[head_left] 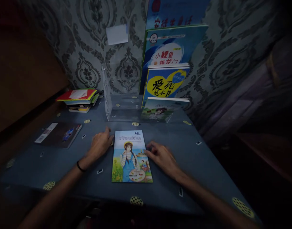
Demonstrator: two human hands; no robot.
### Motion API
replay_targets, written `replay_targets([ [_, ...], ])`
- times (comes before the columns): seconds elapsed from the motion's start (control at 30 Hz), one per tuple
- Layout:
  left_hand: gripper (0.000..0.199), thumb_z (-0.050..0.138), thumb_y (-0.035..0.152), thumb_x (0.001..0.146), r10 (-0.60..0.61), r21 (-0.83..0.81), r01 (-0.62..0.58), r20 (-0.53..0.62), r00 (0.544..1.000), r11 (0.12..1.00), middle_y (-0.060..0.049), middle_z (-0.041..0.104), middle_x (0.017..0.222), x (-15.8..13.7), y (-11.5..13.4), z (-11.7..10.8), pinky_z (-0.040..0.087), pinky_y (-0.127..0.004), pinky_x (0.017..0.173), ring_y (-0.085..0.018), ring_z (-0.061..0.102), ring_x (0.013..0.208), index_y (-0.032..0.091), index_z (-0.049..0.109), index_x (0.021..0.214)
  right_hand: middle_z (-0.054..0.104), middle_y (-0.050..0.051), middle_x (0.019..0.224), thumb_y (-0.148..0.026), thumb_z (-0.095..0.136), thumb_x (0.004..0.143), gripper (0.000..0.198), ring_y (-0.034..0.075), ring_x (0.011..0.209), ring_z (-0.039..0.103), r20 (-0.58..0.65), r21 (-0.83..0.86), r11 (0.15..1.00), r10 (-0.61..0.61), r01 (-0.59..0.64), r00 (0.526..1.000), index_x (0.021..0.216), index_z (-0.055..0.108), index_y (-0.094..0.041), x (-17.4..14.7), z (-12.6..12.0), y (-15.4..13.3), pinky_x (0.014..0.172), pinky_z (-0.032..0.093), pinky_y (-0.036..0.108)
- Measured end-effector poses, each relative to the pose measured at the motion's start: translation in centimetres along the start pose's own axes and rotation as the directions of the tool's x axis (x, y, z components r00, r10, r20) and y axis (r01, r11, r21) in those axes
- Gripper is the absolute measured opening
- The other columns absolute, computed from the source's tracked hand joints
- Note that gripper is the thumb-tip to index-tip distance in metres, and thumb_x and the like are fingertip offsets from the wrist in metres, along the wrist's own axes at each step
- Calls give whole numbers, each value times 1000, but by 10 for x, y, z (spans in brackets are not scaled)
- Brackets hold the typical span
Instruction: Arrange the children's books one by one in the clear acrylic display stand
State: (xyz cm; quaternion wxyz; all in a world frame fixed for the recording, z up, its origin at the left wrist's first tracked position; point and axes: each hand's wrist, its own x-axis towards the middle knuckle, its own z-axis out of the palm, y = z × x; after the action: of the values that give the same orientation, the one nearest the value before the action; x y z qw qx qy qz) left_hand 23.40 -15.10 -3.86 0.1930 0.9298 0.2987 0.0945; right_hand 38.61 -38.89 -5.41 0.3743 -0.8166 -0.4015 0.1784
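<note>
A children's book (123, 156) lies face up on the table, its cover showing a girl in blue overalls with a palette. My left hand (101, 142) rests by the book's upper left edge, fingers apart and holding nothing; a dark band circles that wrist. On the other side, my right hand (163, 158) is open with loosely bent fingers. Its thumb and index fingertips come up to the book's right edge; whether they touch it I cannot tell.
Behind the book stands a clear tiered rack (107, 95). On its right side are a blue-and-yellow book (157, 84), a green-blue book (176, 41) and others. To the left are a stack of books (78, 98) and a dark book (58, 135). Patterned wallpaper rises behind.
</note>
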Motion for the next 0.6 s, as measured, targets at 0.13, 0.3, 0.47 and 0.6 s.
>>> replay_targets([
  [0.13, 18, 46, 29, 98, 215, 151, -204, -60, 975, 967, -10, 69, 102, -9, 0, 7, 51, -37, 82, -26, 65, 98, 19, 60, 105, 72, 4, 79, -36, 50, 94, 24, 22, 70, 68, -14, -109, 982, -159, 157, 987, 101, 68, -22, 7, 1, -15, 65, 52, 34],
  [0.3, 24, 48, 21, 95, 362, 90, -356, -69, 929, 930, -10, 67, 118, -18, -5, 26, 50, -41, 98, -25, 62, 111, 20, 58, 117, 59, 14, 141, -35, 40, 102, 43, 26, 132, 54, 150, -31, 861, -498, 508, 854, 142, 49, -20, 34, 42, -42, 109, 46, 48],
  [0.47, 22, 46, 11, 91, 409, 56, -405, -99, 907, 913, -12, 70, 108, -24, -13, 34, 53, -43, 93, -26, 65, 103, 17, 61, 107, 37, 18, 159, -52, 40, 102, 65, 27, 151, 28, 297, -66, 843, -494, 533, 817, 154, 30, -14, 58, 73, -54, 123, 27, 52],
  [0.6, 21, 46, 17, 96, 467, 50, -466, -190, 864, 883, -12, 70, 114, -24, -16, 37, 53, -44, 94, -26, 65, 109, 18, 61, 111, 35, 22, 159, -60, 42, 99, 74, 29, 151, 28, 297, -126, 830, -491, 543, 819, 154, 32, -10, 62, 75, -45, 124, 26, 51],
])
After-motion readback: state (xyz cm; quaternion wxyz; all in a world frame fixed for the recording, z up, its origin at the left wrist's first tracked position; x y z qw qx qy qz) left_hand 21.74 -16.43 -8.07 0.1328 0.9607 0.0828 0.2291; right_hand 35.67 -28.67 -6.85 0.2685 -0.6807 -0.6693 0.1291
